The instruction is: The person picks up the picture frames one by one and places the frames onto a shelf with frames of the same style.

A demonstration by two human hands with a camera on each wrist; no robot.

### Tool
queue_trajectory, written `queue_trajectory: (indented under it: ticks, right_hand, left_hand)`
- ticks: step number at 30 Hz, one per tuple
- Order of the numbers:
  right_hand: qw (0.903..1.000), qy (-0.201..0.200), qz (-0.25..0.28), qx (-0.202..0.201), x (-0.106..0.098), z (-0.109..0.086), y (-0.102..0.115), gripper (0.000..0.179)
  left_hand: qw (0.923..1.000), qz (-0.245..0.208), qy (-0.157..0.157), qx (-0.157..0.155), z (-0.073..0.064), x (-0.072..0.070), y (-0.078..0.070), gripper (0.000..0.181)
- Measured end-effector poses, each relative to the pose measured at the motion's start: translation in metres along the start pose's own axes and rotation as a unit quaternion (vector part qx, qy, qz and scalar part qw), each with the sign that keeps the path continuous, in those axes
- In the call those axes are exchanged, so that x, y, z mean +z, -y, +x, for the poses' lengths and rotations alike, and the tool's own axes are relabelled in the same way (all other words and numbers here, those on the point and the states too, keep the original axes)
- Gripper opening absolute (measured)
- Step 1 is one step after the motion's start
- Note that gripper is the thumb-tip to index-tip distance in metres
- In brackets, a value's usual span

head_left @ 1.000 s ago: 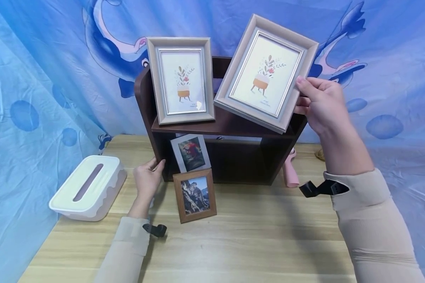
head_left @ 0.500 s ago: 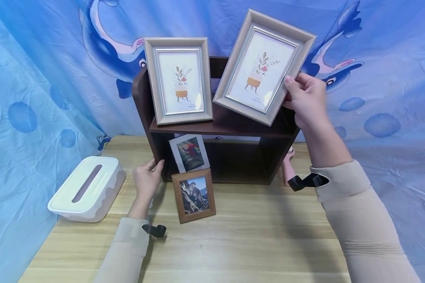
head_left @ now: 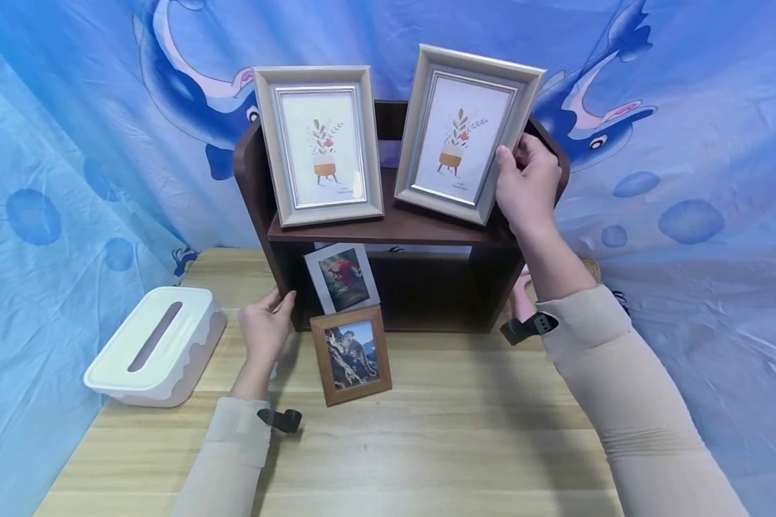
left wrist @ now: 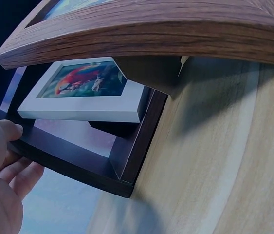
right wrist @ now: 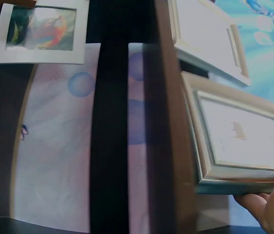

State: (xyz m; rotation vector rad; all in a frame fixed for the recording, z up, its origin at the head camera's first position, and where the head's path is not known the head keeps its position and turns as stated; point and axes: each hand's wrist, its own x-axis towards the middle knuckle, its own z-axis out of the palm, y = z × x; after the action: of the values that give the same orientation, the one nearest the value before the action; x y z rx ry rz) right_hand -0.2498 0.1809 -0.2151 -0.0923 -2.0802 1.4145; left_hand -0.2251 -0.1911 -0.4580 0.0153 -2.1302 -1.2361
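Observation:
At the top right of the dark brown shelf (head_left: 388, 231), my right hand (head_left: 527, 187) grips a beige photo frame (head_left: 420, 143) by its right edge, thumb in front. This frame tilts, its lower edge close over the upper shelf board. A matching frame (head_left: 268, 143) stands to its left on that board. My left hand (head_left: 265, 327) pinches the shelf's left side panel (left wrist: 68, 163), thumb on the inner face and fingers outside. Beside it, a white frame with a parrot picture (head_left: 320, 280) stands in the lower compartment. A brown wooden frame with a leopard picture (head_left: 321, 359) stands in front on the table.
A white tissue box (head_left: 194, 337) sits on the wooden table (head_left: 427, 445) at the left. Behind the shelf's right side, a pink object (head_left: 522, 301) is partly hidden by the right arm. A blue curtain with dolphins (head_left: 692, 222) hangs behind.
My right hand has brought the held frame left and down, closer to the upper board, and turned it more upright. The left hand keeps its place on the side panel.

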Motion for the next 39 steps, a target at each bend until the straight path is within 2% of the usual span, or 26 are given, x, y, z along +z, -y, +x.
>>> queue_trajectory:
  ticks: [6,12,17,22,27,30,35,39]
  right_hand:
    - [0.9992,0.006,-0.036,0.015,0.008,0.002,-0.008,0.036]
    - [0.9976,0.01,-0.068,-0.008,0.007,0.002,-0.012,0.033]
    - [0.9969,0.016,-0.076,-0.009,0.007,0.005,-0.012,0.032]
    - [0.9982,0.024,-0.051,0.02,0.006,0.005,-0.013,0.032]
    - [0.9962,0.049,0.023,0.067,0.003,0.004,-0.013,0.035]
    - [0.9942,0.058,0.046,0.077,0.002,0.004,-0.012,0.038]
    - [0.9965,0.038,0.033,0.066,0.004,0.003,-0.011,0.04]
    - [0.9995,0.007,0.015,0.025,0.005,-0.003,-0.014,0.046]
  left_hand:
    - [0.9997,0.021,-0.001,0.01,0.0,-0.002,0.0,0.021]
    - [0.9997,0.016,-0.006,0.02,0.001,-0.002,0.0,0.022]
    - [0.9993,0.016,-0.011,0.033,0.002,-0.002,0.0,0.021]
    - [0.9991,0.02,-0.012,0.036,0.001,-0.001,0.002,0.021]
    - [0.9994,0.019,-0.005,0.029,0.0,0.0,0.004,0.022]
    - [0.9997,0.002,-0.003,0.023,-0.001,0.0,0.003,0.022]
    - [0.9996,-0.008,-0.004,0.025,0.0,0.0,0.002,0.022]
    - [0.9996,0.005,-0.003,0.027,-0.001,-0.001,0.002,0.023]
